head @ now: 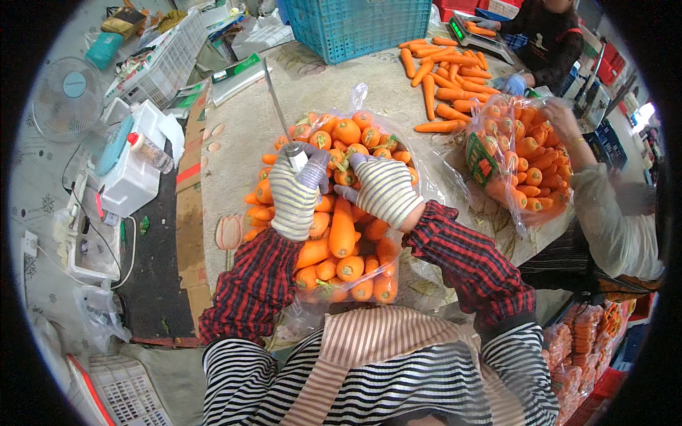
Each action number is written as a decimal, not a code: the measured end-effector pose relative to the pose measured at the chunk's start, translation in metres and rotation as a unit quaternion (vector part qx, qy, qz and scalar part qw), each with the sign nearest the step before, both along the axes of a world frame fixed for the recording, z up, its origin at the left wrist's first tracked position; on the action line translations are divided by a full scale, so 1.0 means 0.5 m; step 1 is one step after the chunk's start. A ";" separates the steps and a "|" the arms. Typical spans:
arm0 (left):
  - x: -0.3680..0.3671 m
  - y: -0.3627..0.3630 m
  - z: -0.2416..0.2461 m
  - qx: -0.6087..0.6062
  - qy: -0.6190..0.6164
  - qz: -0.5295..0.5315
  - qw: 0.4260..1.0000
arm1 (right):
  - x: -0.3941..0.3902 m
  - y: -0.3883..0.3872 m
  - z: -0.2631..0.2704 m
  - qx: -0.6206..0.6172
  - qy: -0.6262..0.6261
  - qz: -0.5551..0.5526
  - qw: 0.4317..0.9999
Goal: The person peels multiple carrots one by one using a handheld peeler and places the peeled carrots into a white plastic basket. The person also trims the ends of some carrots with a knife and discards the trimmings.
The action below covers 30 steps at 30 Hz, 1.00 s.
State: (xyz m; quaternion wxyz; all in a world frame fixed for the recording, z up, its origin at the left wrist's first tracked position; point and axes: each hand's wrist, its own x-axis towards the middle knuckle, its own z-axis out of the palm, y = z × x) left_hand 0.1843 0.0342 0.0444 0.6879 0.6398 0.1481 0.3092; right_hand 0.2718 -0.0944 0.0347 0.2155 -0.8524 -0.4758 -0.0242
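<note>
My left hand (298, 191), in a striped knit glove, grips the white handle (296, 156) of a knife. Its long thin blade (276, 101) points up and away from me. Beside it my right hand (386, 186), gloved alike, reaches in among the carrots. Its thumb and fingers lie on either side of a carrot end (345, 177); whether they grip it is not plain. Under both hands a clear plastic bag (426, 165) lies opened around a heap of carrots (341, 229). Some carrot tops carry short green stubs.
Right of me, a co-worker's hand (562, 120) touches another bag of carrots (533, 160). Loose carrots (453, 80) lie near a digital scale (479, 37), where another person's gloved hand (514, 84) rests. A blue crate (362, 29) stands at the back. Left are plastic bags (240, 77) and a foam box (133, 175).
</note>
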 end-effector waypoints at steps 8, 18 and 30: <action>-0.012 0.022 0.012 -0.054 -0.011 -0.070 0.996 | -0.004 -0.178 0.052 0.396 0.365 -0.017 0.843; -0.059 -0.047 0.057 -0.056 0.096 -0.323 0.940 | -0.070 -0.229 0.065 0.531 0.494 0.066 0.685; -0.065 -0.084 0.036 0.280 0.023 -0.189 0.941 | -0.117 -0.269 0.021 0.556 0.542 0.032 0.630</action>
